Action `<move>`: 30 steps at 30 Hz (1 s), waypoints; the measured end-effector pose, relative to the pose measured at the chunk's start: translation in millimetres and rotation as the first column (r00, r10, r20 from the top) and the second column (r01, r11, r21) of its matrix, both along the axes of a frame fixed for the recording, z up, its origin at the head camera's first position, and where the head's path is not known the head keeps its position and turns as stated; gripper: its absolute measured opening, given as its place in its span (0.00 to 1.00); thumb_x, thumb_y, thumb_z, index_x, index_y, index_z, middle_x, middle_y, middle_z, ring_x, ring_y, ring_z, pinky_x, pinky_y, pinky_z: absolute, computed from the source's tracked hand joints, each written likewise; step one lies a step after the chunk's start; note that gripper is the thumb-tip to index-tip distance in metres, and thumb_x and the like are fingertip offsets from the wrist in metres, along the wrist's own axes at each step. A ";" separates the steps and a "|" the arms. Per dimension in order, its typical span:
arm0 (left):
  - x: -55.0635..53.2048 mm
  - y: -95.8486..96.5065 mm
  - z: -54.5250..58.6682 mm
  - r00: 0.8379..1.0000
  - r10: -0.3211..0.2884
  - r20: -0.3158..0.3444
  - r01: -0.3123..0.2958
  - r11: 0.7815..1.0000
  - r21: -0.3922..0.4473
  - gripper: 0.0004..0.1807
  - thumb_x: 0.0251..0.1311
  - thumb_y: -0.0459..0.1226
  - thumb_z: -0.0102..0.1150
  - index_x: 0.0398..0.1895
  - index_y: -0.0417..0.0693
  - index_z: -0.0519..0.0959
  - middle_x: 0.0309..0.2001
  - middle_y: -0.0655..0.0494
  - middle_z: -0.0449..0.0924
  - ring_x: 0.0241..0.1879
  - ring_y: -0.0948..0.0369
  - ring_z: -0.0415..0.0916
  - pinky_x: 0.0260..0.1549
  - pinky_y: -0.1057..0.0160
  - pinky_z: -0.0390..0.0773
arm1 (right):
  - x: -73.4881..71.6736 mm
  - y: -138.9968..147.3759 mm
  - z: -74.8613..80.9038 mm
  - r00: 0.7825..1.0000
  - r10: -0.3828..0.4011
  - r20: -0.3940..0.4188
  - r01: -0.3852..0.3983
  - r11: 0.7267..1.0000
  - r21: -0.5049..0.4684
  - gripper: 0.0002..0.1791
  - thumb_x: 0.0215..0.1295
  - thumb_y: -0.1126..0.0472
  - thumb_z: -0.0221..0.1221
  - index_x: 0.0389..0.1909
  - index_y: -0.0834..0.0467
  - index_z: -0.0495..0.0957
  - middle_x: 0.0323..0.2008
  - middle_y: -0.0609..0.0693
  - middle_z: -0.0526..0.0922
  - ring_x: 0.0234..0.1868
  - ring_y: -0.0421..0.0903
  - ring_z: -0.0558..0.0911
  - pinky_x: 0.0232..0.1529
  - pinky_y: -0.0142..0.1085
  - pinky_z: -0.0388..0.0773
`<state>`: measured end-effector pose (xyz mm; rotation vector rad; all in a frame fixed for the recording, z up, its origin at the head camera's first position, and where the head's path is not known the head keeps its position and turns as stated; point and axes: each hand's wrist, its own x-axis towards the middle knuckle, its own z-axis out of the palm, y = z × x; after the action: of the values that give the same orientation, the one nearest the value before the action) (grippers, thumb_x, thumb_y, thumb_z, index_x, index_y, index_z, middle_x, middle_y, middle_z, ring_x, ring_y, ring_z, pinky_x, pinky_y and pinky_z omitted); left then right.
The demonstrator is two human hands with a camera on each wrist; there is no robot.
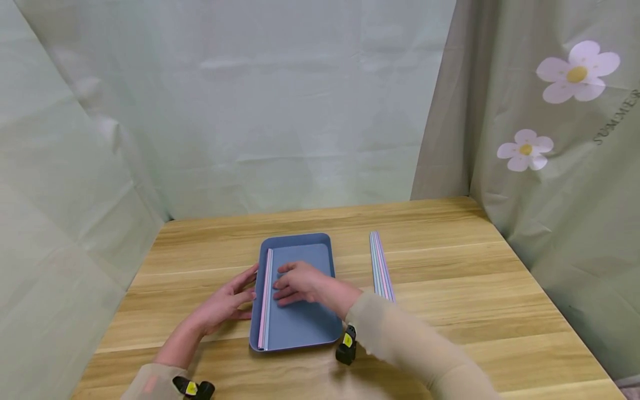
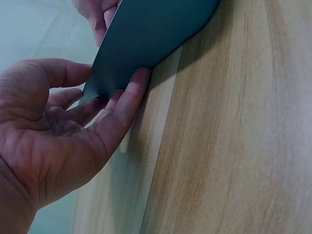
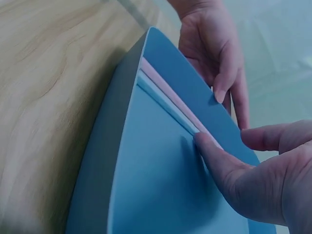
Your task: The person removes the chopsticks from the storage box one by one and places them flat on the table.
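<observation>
Head view shows a shallow, blue-grey rectangular tray with rounded corners [image 1: 310, 328] on a wood-grain tabletop [image 1: 465, 289], with a few thin, pastel pink and pale blue straw-like sticks [image 1: 266, 303] lying lengthwise inside it, along its left wall. The left hand [image 1: 227, 303] grasps nothing: its loosely extended fingers rest against the tray's outer left side, and the left wrist view has one fingertip low on that wall, near the tabletop. The right hand [image 1: 302, 282] is likewise not clenched; its fingers are spread over the tray floor, and in the right wrist view one fingertip meets the pale blue stick or lies just beside it, too close to tell. The step in hand looks like settling these sticks straight against the wall. To do that well, the left hand should brace the tray firmly enough to answer any sideways push, while the right nudges softly with flat fingertips at several places along the length, so that neither end swings away. Pressing down hard could roll one stick over another or dent it, if they are hollow. A second bundle of slender, pastel-coloured sticks [image 1: 381, 266] lies on the tabletop to the right of the tray, its near end hidden by the beige right sleeve [image 1: 410, 344]; that forearm should lift clear of it to avoid scattering them.
</observation>
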<state>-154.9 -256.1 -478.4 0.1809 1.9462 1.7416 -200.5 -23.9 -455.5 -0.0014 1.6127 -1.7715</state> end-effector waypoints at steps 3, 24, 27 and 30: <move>-0.3 0.6 0.9 1.000 -0.003 -0.001 0.003 1.000 0.001 0.40 0.77 0.33 0.47 0.85 0.56 0.41 0.83 0.42 0.33 0.75 0.37 0.50 0.54 0.43 0.80 | -1.2 -3.2 -1.5 0.999 -0.025 0.029 0.025 1.000 -0.008 0.29 0.69 0.74 0.56 0.71 0.69 0.64 0.49 0.67 0.82 0.48 0.62 0.86 0.47 0.52 0.85; -1.4 -2.0 0.2 1.000 -0.023 -0.004 0.023 1.000 -0.002 0.41 0.77 0.35 0.50 0.85 0.57 0.41 0.83 0.42 0.31 0.75 0.33 0.49 0.53 0.42 0.80 | 13.4 -33.8 -13.5 0.967 -0.078 -0.245 0.146 0.951 0.274 0.29 0.57 0.75 0.71 0.60 0.64 0.73 0.24 0.56 0.85 0.27 0.49 0.87 0.27 0.40 0.86; -1.7 -1.4 -0.3 1.000 -0.023 -0.004 0.023 1.000 0.003 0.41 0.77 0.34 0.49 0.85 0.57 0.41 0.83 0.42 0.31 0.75 0.33 0.50 0.54 0.42 0.80 | 14.6 -37.4 -14.9 0.958 -0.073 -0.276 0.158 0.941 0.300 0.30 0.56 0.75 0.71 0.60 0.64 0.73 0.23 0.56 0.84 0.25 0.49 0.86 0.25 0.40 0.85; -1.6 -1.2 -0.5 1.000 -0.020 -0.004 0.020 1.000 0.003 0.41 0.77 0.33 0.49 0.85 0.56 0.41 0.83 0.42 0.31 0.75 0.34 0.50 0.53 0.42 0.80 | 15.5 -39.5 -15.8 0.953 -0.069 -0.295 0.164 0.937 0.310 0.31 0.55 0.76 0.71 0.60 0.64 0.72 0.22 0.55 0.84 0.24 0.49 0.86 0.24 0.41 0.85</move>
<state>-156.5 -257.2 -478.9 0.2037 1.9383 1.7324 -185.1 -63.4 -471.4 0.0030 2.1442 -1.6194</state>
